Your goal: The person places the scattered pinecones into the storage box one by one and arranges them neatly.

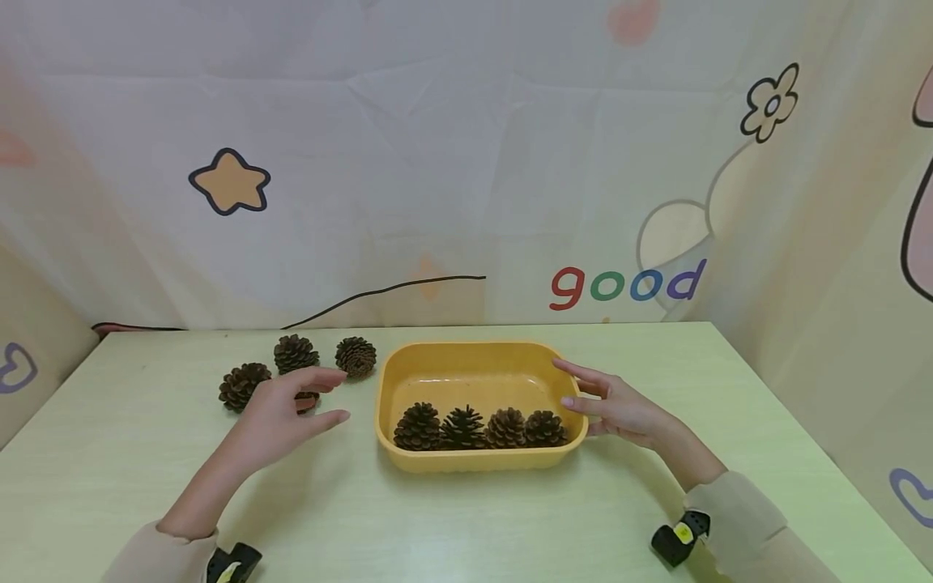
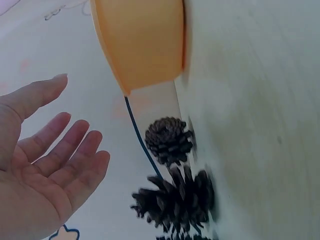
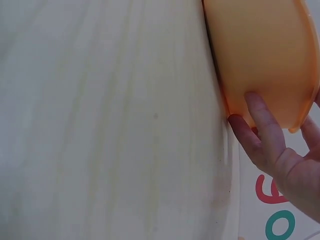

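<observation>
A yellow plastic basin (image 1: 474,461) stands on the table, with a row of several brown pine cones (image 1: 504,427) along its near side. My right hand (image 1: 627,414) grips the basin's right end, thumb over the rim and other fingers against the outer wall (image 3: 270,60). Left of the basin, my left hand (image 1: 273,421) hovers with fingers spread and thumb apart, holding nothing. Around it lie loose pine cones: one at the left (image 1: 244,386), one behind (image 1: 296,353), one near the basin (image 2: 169,141). Another pine cone (image 1: 309,400) is partly hidden by the left hand.
The pale green table (image 1: 466,526) ends at the back against a printed curtain (image 1: 452,178), which also hangs along both sides. Dark wrist cameras (image 1: 674,544) are strapped over the beige sleeves (image 1: 751,518).
</observation>
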Available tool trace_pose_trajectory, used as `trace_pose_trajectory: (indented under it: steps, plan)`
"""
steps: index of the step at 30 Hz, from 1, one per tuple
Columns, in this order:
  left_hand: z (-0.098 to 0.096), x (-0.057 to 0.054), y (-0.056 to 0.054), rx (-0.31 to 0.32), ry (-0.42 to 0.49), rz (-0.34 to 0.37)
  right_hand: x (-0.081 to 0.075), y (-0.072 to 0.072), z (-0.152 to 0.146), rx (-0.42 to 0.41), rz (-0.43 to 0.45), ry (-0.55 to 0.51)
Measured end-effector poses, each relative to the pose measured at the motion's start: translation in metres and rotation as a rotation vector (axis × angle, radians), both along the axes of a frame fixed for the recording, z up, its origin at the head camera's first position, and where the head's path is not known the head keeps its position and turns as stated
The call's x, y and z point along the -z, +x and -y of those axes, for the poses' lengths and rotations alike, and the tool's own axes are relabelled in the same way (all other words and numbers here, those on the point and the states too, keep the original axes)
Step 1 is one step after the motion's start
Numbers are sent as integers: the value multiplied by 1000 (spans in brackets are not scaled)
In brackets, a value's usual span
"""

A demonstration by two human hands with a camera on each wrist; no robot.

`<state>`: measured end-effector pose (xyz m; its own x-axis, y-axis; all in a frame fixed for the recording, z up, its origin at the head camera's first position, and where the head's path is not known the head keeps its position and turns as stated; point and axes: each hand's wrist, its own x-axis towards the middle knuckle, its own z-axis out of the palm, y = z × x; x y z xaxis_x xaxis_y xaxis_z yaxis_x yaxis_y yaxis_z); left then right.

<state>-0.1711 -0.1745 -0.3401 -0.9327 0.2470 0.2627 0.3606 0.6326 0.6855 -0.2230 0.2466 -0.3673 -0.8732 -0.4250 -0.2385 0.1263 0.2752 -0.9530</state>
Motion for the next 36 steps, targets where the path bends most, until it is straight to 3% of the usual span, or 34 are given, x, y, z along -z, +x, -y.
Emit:
trace_pose_trajectory:
  steps: [6, 12, 36]
  plan:
    - [19, 1, 2, -87, -45, -38, 1, 1, -1, -4, -7, -2]
    - [35, 6, 1, -127, -30, -12, 0, 1, -1, 4, -3, 4]
    - [55, 18, -16, -124, -86, 33, 0, -1, -2, -22, 3, -38]
